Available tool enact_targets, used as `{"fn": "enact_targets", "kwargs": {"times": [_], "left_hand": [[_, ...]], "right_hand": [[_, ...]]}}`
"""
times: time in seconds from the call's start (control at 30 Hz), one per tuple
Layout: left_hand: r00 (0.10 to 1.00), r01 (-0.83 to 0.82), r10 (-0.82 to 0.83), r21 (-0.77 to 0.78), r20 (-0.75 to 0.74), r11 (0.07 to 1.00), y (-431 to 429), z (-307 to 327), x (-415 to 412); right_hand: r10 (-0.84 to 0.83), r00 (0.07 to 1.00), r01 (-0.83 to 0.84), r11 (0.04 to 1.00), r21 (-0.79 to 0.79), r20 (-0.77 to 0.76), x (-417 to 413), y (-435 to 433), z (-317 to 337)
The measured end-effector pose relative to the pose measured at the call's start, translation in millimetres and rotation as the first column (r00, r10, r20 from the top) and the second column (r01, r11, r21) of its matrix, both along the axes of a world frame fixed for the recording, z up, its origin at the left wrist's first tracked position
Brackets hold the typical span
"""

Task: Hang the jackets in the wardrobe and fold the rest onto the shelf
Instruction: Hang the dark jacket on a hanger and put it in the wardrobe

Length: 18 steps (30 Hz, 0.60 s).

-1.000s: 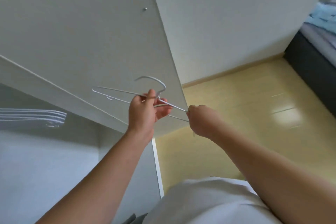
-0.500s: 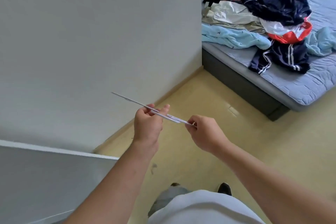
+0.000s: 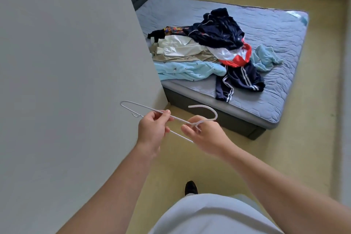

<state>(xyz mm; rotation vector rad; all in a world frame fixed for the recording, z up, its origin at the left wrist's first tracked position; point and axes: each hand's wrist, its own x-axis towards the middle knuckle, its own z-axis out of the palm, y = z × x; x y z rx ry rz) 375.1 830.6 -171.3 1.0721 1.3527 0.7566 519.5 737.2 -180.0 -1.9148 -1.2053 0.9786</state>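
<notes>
A thin white wire hanger point(image 3: 136, 105) is held level in front of me by both hands. My left hand point(image 3: 152, 130) pinches its upper bar near the left shoulder. My right hand point(image 3: 204, 136) grips it at the neck, just under the hook. Ahead on the bed lies a heap of clothes point(image 3: 205, 51): a dark navy jacket point(image 3: 218, 30) on top, white and beige garments, a red and white piece, light blue fleece items, and navy trousers with white stripes point(image 3: 239, 81) at the near edge.
A grey wardrobe side panel point(image 3: 66, 62) fills the left. The bed point(image 3: 275, 43) with its blue quilted mattress stands ahead on a dark base. Yellow floor point(image 3: 303, 148) runs along the bed's near and right sides. My shoe shows below.
My view has swung from the wardrobe towards the bed. The hanger has come away from the wardrobe and turned flatter, and my right hand has slid from its end to the neck.
</notes>
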Motion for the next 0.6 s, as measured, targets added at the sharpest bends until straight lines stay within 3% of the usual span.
{"fn": "enact_targets", "kwargs": {"times": [0.1, 0.27, 0.6], "left_hand": [[0.985, 0.163, -0.161, 0.025, -0.062, 0.986, 51, 1, 29], [0.928, 0.355, -0.354, -0.016, -0.118, 0.935, 119, -10, 94], [0.879, 0.41, -0.415, -0.074, -0.233, 0.909, 267, -32, 247]], "right_hand": [[-0.175, 0.983, 0.181, 0.979, 0.093, -0.063, 23, 34, 1], [-0.326, 0.934, 0.332, 0.943, 0.014, -0.147, 72, 83, -16], [-0.307, 0.94, 0.303, 0.952, -0.049, -0.147, 194, 215, -52]]}}
